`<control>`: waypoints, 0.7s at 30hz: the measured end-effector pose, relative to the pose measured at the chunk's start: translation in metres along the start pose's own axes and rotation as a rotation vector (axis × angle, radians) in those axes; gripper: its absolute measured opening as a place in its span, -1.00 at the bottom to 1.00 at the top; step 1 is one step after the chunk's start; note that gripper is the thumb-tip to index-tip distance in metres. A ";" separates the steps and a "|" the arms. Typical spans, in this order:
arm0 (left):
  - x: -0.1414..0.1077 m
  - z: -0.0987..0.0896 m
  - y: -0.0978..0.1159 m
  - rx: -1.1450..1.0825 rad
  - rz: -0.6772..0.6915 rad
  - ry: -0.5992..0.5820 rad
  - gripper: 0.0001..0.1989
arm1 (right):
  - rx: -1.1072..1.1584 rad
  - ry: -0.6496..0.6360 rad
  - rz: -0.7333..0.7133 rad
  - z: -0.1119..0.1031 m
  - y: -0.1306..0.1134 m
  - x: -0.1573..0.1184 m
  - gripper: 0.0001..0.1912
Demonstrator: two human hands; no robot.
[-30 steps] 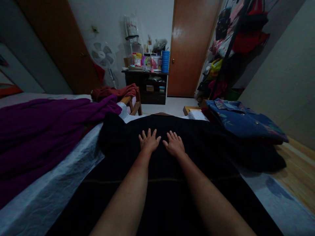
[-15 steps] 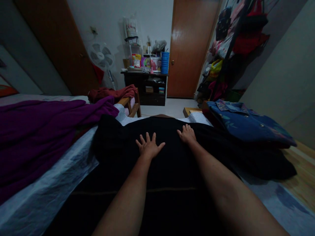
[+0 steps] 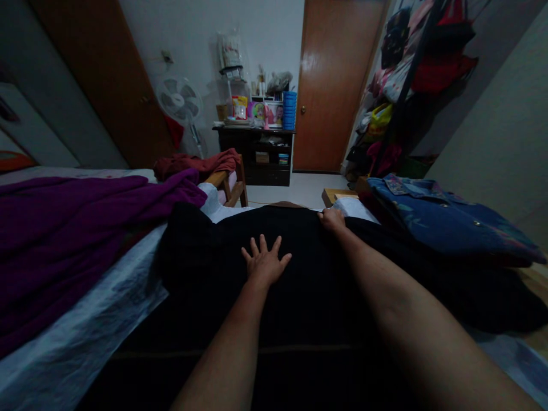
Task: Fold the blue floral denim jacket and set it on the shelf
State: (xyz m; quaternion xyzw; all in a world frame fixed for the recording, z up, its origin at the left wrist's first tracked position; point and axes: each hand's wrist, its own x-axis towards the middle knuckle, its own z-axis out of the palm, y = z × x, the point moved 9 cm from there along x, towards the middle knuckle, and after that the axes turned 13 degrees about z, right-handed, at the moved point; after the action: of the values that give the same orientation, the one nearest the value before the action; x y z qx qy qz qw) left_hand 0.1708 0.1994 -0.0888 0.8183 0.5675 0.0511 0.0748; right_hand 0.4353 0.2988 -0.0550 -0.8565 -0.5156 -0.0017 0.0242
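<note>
A black long-sleeved garment (image 3: 299,302) lies spread out in front of me, with a thin pale line across its lower part. My left hand (image 3: 264,264) rests flat on its middle, fingers spread wide and holding nothing. At the garment's far right edge, near the shoulder, my right hand (image 3: 332,219) has its fingers curled onto the fabric; the fingertips are partly hidden. On the left, one black sleeve (image 3: 188,245) is bunched up. The other side of the garment stretches right, under a folded blue denim garment (image 3: 454,214).
A purple cloth (image 3: 85,240) covers the left side of the pale bedding (image 3: 124,319). Beyond it, reddish clothing (image 3: 197,164) hangs over a wooden frame (image 3: 237,185). A fan (image 3: 180,100), a dark cabinet (image 3: 226,154) and a brown door (image 3: 331,85) stand at the back.
My right hand has moved slightly away from me to the garment's far edge, and its fingers have curled in. My left hand stays flat on the fabric. The view has shifted slightly.
</note>
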 end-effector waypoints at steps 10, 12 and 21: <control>0.001 0.000 0.003 -0.017 0.027 0.011 -0.27 | -0.026 -0.156 -0.105 -0.001 -0.009 0.017 -0.63; 0.001 0.000 0.003 -0.016 0.028 0.013 -0.28 | -0.028 -0.154 -0.096 -0.002 -0.007 0.015 -0.64; 0.000 0.002 0.002 -0.013 0.019 0.016 -0.27 | -0.021 -0.005 -0.018 -0.008 0.009 0.004 -0.53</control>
State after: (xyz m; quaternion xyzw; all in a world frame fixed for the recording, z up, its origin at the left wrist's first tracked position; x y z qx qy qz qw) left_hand 0.1732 0.1982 -0.0903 0.8226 0.5601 0.0623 0.0751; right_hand 0.4450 0.2982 -0.0477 -0.8520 -0.5234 -0.0051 0.0139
